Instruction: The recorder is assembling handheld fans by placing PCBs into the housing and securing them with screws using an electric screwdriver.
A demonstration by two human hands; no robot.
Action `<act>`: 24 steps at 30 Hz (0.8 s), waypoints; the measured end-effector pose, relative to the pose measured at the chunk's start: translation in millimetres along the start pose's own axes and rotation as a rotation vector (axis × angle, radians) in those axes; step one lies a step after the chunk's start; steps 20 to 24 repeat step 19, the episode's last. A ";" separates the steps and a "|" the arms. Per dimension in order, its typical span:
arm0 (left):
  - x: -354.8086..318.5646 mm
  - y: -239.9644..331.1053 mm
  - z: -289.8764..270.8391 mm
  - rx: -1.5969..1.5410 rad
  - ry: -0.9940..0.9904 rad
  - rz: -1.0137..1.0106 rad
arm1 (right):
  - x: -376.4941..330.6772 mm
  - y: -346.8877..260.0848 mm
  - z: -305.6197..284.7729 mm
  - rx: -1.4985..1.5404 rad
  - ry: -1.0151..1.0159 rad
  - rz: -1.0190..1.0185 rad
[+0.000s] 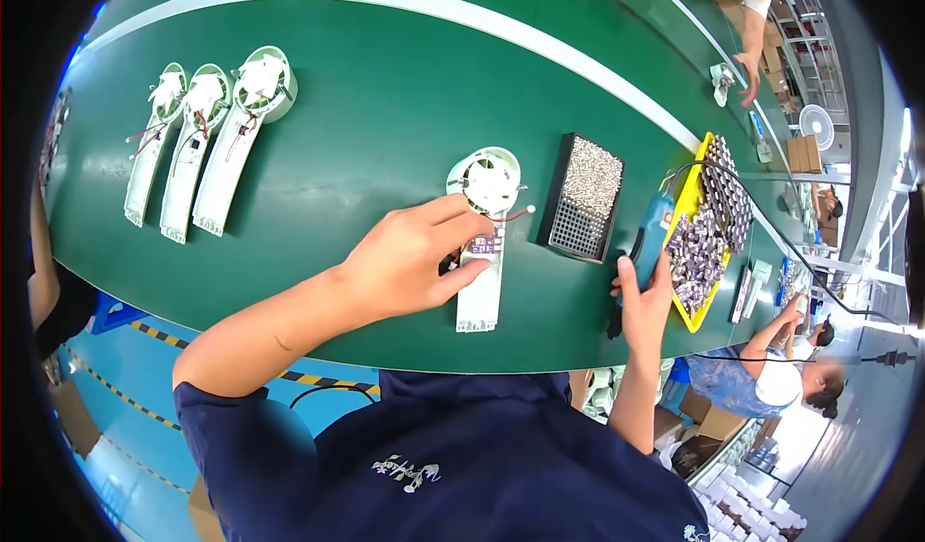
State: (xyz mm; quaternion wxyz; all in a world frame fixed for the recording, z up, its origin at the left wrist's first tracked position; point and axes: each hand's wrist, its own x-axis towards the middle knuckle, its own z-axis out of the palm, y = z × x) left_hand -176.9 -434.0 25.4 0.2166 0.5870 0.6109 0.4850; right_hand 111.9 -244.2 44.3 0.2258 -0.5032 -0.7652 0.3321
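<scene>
A pale green fan housing (479,303) with a round head and a flat handle lies on the green table in front of me. My left hand (409,258) reaches over it, thumb and fingers closed about a small purple circuit board (487,243) at the top of the handle. A short red wire with a white plug sticks out beside the head. My right hand (644,301) grips a teal electric screwdriver (651,230), held to the right of the housing. Its tip cannot be made out.
A black screw tray (551,216) holds many small screws. Beyond the screwdriver stands a yellow tray (685,198) heaped with circuit boards. Three similar fan housings (224,171) lie at the left. A black cable (771,229) runs at the right. Other people work nearby.
</scene>
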 end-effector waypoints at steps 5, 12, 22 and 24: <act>-2.9 1.3 1.3 0.011 -0.005 -0.042 | -5.1 -30.1 2.0 -0.610 0.264 -0.450; 1.0 0.5 4.4 -0.024 0.050 -0.030 | -3.0 -112.7 78.9 0.482 -0.441 -0.108; -3.3 -3.8 4.7 -0.047 0.023 -0.040 | 11.9 -101.1 89.1 0.616 -0.563 -0.083; -3.3 -3.8 4.7 -0.047 0.023 -0.040 | 11.9 -101.1 89.1 0.616 -0.563 -0.083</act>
